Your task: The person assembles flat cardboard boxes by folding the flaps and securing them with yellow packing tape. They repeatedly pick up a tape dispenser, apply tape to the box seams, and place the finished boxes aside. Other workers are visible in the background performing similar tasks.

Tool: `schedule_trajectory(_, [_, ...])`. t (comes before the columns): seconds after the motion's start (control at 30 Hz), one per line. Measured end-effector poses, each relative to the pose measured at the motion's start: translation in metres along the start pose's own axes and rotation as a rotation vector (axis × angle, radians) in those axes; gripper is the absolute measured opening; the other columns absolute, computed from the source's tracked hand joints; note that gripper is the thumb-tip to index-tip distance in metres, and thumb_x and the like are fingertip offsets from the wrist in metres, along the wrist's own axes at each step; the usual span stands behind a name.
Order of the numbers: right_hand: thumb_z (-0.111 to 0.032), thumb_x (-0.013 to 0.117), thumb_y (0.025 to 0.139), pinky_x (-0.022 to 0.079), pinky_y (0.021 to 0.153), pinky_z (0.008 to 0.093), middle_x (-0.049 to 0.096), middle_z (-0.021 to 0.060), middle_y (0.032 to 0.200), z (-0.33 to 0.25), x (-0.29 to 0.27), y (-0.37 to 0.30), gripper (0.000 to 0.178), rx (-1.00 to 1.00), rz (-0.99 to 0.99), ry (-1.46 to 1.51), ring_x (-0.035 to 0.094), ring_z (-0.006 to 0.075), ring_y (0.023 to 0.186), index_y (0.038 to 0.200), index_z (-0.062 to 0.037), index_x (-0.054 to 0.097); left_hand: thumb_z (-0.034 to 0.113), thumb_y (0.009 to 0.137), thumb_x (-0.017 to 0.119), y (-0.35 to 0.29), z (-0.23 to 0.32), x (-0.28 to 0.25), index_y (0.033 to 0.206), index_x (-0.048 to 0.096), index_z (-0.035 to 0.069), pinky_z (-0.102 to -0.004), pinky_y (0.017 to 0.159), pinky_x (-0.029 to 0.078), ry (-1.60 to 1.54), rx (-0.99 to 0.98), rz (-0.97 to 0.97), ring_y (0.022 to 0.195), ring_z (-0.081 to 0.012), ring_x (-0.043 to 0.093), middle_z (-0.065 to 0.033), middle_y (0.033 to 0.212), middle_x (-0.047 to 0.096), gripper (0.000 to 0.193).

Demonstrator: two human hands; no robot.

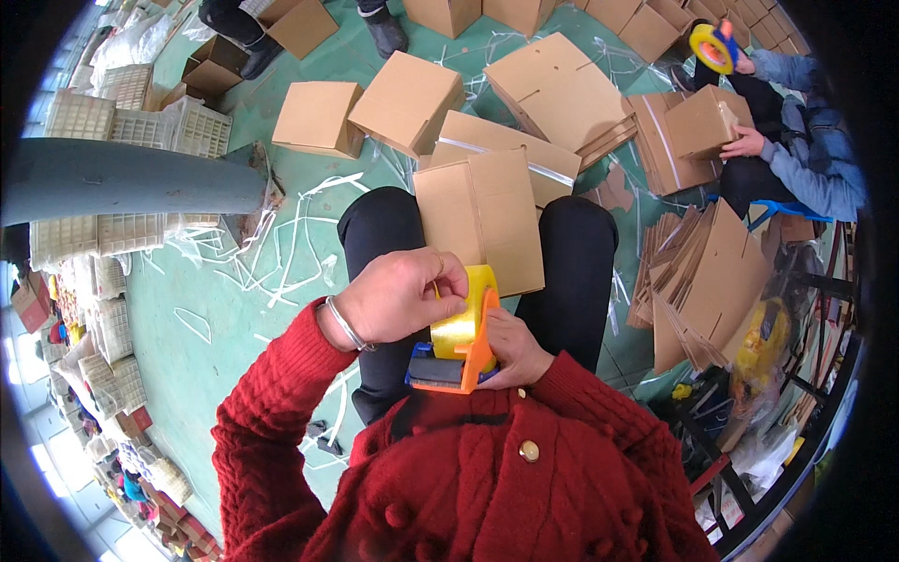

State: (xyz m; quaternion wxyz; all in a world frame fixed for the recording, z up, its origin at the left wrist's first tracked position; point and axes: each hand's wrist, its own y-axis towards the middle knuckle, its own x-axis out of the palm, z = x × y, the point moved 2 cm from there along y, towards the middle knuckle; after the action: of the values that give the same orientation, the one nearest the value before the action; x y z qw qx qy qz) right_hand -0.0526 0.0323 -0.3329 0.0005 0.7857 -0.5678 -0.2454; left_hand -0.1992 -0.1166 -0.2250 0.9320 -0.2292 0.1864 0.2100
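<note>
My right hand [515, 348] grips an orange tape dispenser [478, 348] by its side, above my lap. A roll of yellow packing tape [453, 334] is fitted in it, and a dark roller with blue ends shows at its near end. Against the roll's left side, the fingers of my left hand [403, 295] are curled and pinched at the tape; the fingertips are partly hidden. Just beyond the dispenser, a brown cardboard box [482, 215] rests between my knees.
Several cardboard boxes [407, 101] stand ahead on the green floor, among scattered white straps [267, 248]. At the right, a seated person [810, 155] holds a box and a tape roll, near stacked flat cardboard [716, 281]. A grey pillar [140, 181] juts in from the left.
</note>
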Motion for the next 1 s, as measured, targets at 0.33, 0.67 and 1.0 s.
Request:
schedule_trajectory(0.33, [-0.035, 0.083, 0.063, 0.047, 0.081, 0.0407, 0.059, 0.0116, 0.090, 0.002, 0.000, 0.001, 0.051, 0.095, 0.032, 0.090, 0.058, 0.0333, 0.088, 0.100, -0.0059, 0.063, 0.003, 0.086, 0.063, -0.011, 0.009, 0.011, 0.103, 0.059, 0.001, -0.0314, 0.065, 0.050, 0.111, 0.069, 0.126, 0.070, -0.0233, 0.060, -0.0099, 0.086, 0.056, 0.017])
schedule_trajectory(0.67, [-0.035, 0.083, 0.063, 0.046, 0.080, 0.0393, 0.059, 0.0115, 0.090, 0.004, 0.003, 0.000, 0.051, 0.059, 0.063, 0.074, 0.057, 0.0316, 0.087, 0.100, -0.0060, 0.065, 0.004, 0.079, 0.069, -0.019, 0.008, 0.008, 0.108, 0.060, 0.005, -0.0321, 0.069, 0.052, 0.273, 0.071, 0.230, 0.079, -0.0231, 0.062, -0.0094, 0.098, 0.054, 0.029])
schedule_trajectory(1.0, [-0.037, 0.084, 0.061, 0.046, 0.078, 0.0392, 0.057, 0.0125, 0.088, 0.007, 0.005, -0.003, 0.052, 0.031, 0.051, 0.035, 0.056, 0.0325, 0.085, 0.097, -0.0048, 0.064, 0.006, 0.078, 0.073, -0.012, 0.006, 0.005, 0.098, 0.060, 0.005, -0.0276, 0.065, 0.051, 0.135, 0.108, 0.160, 0.075, -0.0165, 0.060, -0.0071, 0.095, 0.055, 0.024])
